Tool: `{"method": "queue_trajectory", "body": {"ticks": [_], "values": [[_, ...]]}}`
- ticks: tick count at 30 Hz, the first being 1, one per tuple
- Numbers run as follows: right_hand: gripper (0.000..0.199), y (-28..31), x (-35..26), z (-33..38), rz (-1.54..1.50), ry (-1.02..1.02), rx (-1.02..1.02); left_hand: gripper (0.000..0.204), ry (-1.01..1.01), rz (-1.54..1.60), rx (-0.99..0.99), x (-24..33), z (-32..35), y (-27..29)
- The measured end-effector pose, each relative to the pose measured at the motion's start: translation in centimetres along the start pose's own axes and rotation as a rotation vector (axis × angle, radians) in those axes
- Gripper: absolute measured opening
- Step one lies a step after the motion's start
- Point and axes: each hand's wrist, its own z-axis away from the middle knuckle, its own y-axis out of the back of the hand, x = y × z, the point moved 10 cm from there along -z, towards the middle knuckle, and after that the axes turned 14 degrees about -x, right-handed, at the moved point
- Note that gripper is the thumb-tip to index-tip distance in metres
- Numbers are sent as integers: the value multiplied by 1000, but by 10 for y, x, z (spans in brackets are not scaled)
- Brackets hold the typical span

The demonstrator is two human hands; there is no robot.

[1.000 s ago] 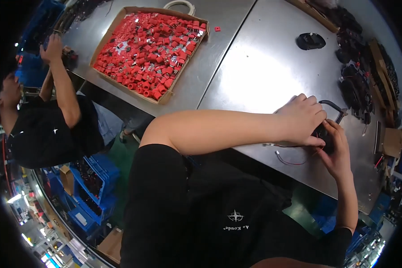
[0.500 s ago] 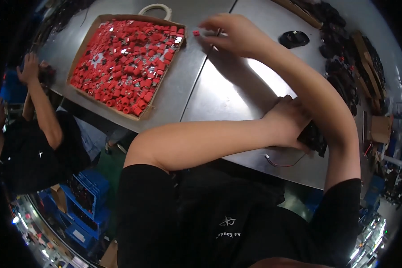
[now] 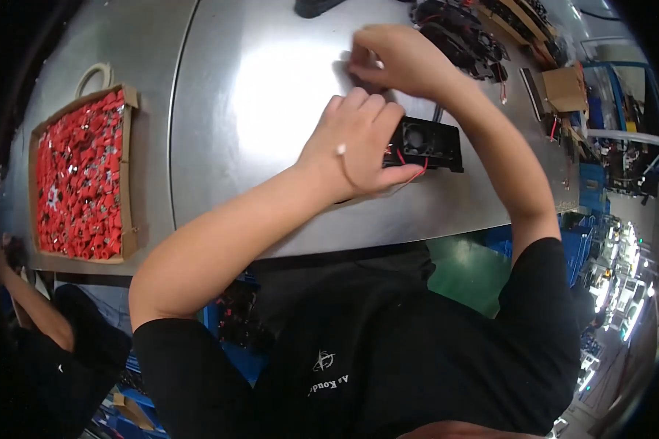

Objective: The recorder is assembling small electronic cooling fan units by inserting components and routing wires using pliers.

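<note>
My left hand [image 3: 355, 139] is wrapped over the near-left end of a black plastic housing [image 3: 447, 143], pressing it to the metal table. A small black fan [image 3: 415, 137] is set in the housing. Thin red wires run past my left thumb, and a small white connector [image 3: 340, 149] shows against the back of that hand. Beyond the housing, my right hand [image 3: 399, 58] is raised above the table, thumb and fingers curled toward each other. Motion blurs its fingertips, so whatever they may hold cannot be made out.
A shallow cardboard box [image 3: 128, 175] of small red parts stands at the left, a pale ring [image 3: 95, 77] behind it. Black assemblies [image 3: 461, 44] lie at the far right, near a brown carton [image 3: 566, 89]. Another person's arm [image 3: 40, 311] is at the left edge.
The view has swung, moving the box further left. My right hand has come from beside the box, where a red part was near its fingers, to just beyond the housing. My left hand stays on the housing.
</note>
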Motion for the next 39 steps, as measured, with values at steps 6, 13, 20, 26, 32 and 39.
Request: {"method": "queue_trajectory", "body": {"ticks": [6, 13, 20, 26, 32, 39], "values": [[18, -4, 30, 91, -340, -124, 143, 70, 17, -98, -36, 6, 1, 2], [13, -3, 40, 113, -245, 2, 287, 66, -14, -58, -150, 13, -7, -1], [13, -8, 54, 126, -25, -168, 81, 71, 26, -85, -174, 6, -11, -2], [20, 15, 41, 109, -313, -4, 183, 69, -8, -65, -176, 6, -8, -4], [21, 14, 44, 108, -169, -113, 120, 68, -19, 19, -218, 6, -10, -6], [23, -8, 19, 74, -528, 68, -22, 67, -35, 45, -197, 0, -6, -7]]}}
